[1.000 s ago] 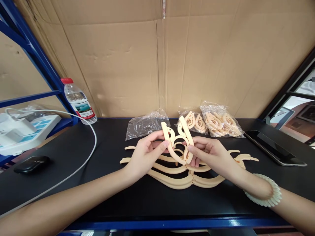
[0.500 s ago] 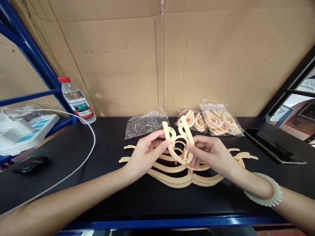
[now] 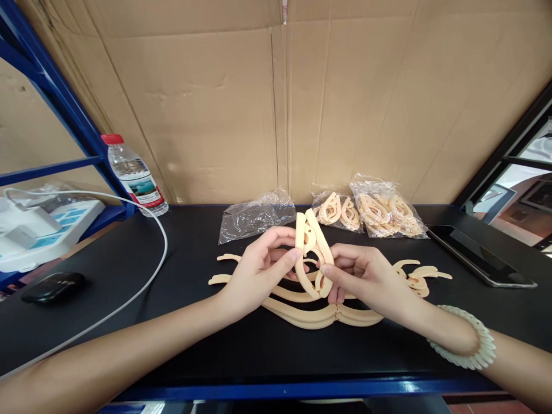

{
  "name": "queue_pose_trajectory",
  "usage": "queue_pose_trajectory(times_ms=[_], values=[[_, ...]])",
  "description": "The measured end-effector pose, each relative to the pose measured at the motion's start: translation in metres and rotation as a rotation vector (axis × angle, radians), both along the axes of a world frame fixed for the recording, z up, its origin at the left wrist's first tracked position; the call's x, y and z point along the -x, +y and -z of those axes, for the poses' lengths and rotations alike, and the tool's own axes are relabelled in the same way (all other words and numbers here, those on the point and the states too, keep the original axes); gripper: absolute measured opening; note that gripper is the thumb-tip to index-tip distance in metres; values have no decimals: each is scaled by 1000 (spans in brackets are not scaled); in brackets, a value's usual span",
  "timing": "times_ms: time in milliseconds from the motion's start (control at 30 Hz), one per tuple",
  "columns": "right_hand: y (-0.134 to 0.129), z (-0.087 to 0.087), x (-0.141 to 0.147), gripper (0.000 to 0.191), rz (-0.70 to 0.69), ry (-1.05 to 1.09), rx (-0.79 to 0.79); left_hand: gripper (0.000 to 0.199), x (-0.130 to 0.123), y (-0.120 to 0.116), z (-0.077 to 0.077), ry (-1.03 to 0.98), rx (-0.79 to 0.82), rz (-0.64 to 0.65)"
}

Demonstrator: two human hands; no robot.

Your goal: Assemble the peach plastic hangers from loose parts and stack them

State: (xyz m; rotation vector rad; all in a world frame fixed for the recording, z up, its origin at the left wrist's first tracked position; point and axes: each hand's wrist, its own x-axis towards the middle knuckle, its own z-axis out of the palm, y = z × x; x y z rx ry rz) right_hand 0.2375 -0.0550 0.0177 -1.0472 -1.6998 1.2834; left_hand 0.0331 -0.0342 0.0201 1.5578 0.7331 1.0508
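Observation:
Between my hands is a cream plastic folding hanger (image 3: 304,278), held up with its two arms folded close together and the hinge at the bottom. My left hand (image 3: 265,270) is closed on its left arm, thumb in front. My right hand (image 3: 360,273) pinches the right arm low, near the hinge. Behind and below it, several unfolded hangers (image 3: 302,317) of the same kind lie spread on the black table (image 3: 241,359), partly hidden by my hands. Folded hook pieces (image 3: 418,283) show at their right end.
Behind are an empty clear plastic bag (image 3: 256,215) and bags of folded hangers (image 3: 338,211). A phone (image 3: 483,256) lies to the right. On the left are a water bottle (image 3: 138,178), a black mouse (image 3: 54,287), a white cable (image 3: 166,241) and a power strip (image 3: 73,221). Cardboard (image 3: 194,103) stands behind.
The hanger's two arms have come closer together, their tops now nearly touching. My right hand has moved slightly left and down with its arm.

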Motion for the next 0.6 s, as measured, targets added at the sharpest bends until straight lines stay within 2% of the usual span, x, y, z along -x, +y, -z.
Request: queue_pose_trajectory(times_ms=[100, 233, 433, 600], values=[[0, 1, 1, 29, -61, 24, 15, 29, -1, 0, 0, 15, 29, 13], [-1, 3, 3, 25, -72, 65, 36, 20, -2, -1, 0, 6, -12, 55], [-2, 3, 3, 26, -98, 88, 73, 15, -2, -3, -1, 4, -26, 36], [0, 6, 0, 21, -160, 84, 37, 15, -2, -2, -5, 29, -83, 8]])
